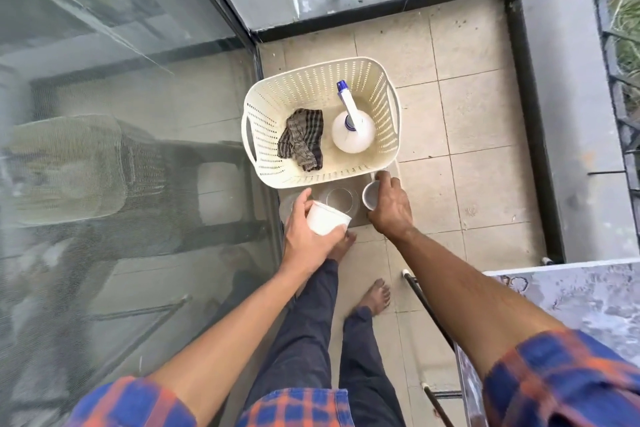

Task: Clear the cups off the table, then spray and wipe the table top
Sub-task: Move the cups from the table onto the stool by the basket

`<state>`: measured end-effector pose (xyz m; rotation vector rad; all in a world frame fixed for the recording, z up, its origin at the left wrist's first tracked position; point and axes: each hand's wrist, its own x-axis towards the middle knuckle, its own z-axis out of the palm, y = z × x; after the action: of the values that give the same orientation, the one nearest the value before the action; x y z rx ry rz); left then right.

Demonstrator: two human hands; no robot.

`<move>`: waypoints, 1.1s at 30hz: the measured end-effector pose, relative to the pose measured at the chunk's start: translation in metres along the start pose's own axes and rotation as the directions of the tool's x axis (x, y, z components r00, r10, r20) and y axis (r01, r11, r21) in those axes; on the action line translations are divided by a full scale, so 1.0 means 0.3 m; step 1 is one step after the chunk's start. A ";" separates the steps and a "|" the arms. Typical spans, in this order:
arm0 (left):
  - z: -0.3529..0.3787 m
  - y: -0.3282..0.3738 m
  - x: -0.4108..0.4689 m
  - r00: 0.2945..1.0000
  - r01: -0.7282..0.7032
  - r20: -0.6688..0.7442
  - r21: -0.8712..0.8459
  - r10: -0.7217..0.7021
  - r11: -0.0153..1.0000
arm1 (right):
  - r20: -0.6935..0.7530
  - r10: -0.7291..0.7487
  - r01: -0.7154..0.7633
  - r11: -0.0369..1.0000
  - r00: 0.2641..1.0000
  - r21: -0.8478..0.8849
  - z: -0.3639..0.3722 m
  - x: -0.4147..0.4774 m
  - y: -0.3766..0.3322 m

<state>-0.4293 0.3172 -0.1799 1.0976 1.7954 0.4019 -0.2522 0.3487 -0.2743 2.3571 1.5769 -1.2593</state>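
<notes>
Beige floor tiles [481, 114] are lining a narrow balcony, a glass door [104, 80] running along the left and the table [571, 298] edging in at lower right. The left hand [308, 236] is wrapping around a white cup [325, 218]; the right hand [391, 204] is clasping a grey cup [371, 197]. Just ahead a cream basket [384, 149] is sitting on the floor (spray bottle [353, 128] and checked cloth [303, 139] inside, no label readable).
</notes>
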 end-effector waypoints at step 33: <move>0.117 -0.003 0.004 0.943 -0.113 -0.310 0.044 0.121 0.993 | 0.042 0.270 -0.255 0.833 0.962 0.490 -0.216 -0.128 0.012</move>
<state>-0.4001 0.3111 -0.1981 1.2149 2.0203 0.6569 -0.2165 0.3465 -0.2078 2.7626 0.9566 -1.7249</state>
